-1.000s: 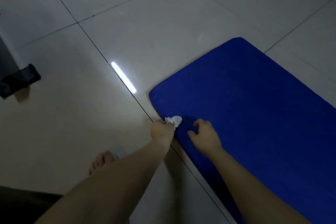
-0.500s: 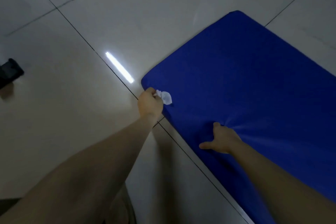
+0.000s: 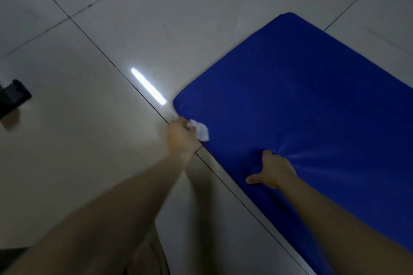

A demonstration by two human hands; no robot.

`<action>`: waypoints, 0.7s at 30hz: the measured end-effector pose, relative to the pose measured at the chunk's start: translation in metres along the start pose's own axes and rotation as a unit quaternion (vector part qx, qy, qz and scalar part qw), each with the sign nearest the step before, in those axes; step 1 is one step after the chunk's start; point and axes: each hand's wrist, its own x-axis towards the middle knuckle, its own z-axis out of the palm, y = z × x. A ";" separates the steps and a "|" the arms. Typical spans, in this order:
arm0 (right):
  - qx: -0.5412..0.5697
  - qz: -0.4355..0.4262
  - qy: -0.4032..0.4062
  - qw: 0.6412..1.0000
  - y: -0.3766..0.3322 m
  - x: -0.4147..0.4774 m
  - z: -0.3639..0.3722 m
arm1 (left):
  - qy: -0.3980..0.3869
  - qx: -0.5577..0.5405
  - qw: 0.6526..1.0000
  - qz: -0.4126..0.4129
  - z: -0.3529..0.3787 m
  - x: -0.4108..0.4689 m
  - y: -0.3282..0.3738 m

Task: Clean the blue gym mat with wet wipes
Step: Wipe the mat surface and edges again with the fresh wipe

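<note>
The blue gym mat (image 3: 301, 100) lies flat on the tiled floor, running from the middle to the right edge of the head view. My left hand (image 3: 181, 136) holds a small crumpled white wet wipe (image 3: 201, 131) against the mat's near-left corner edge. My right hand (image 3: 272, 169) presses down on the mat near its front edge, thumb spread out to the left. Creases fan out in the mat from under the right hand's fingers, which are partly hidden.
Pale floor tiles (image 3: 100, 163) with dark grout lines surround the mat. A bright strip of reflected light (image 3: 148, 86) lies on the floor just left of the mat. A dark object (image 3: 13, 98) sits at the far left edge.
My left hand with the wipe moved from further back along the mat's edge toward its near-left corner. My right hand went from hovering with curled fingers to pressing into the mat.
</note>
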 end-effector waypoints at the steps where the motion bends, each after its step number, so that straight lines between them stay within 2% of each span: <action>1: 0.001 0.005 0.003 1.000 -0.001 -0.001 0.001 | 0.016 -0.011 0.999 -0.031 -0.010 0.022 -0.003; 4: 0.015 0.012 0.033 0.999 -0.001 -0.008 0.003 | 0.010 -0.028 0.997 -0.066 -0.016 0.047 -0.002; 9: 0.073 -0.032 0.075 0.994 0.010 -0.035 0.007 | 0.010 -0.197 0.976 -0.092 0.010 0.001 0.015; 12: 0.059 0.001 0.060 0.996 0.037 -0.047 0.006 | 0.011 -0.179 0.981 -0.071 0.010 -0.008 0.016; 15: 0.074 0.075 -0.017 0.994 0.064 -0.052 0.015 | 0.006 -0.118 0.993 -0.030 0.004 -0.010 0.010; 21: 0.046 0.080 -0.022 0.996 0.066 -0.044 0.028 | -0.041 -0.172 0.980 -0.096 0.029 -0.066 0.018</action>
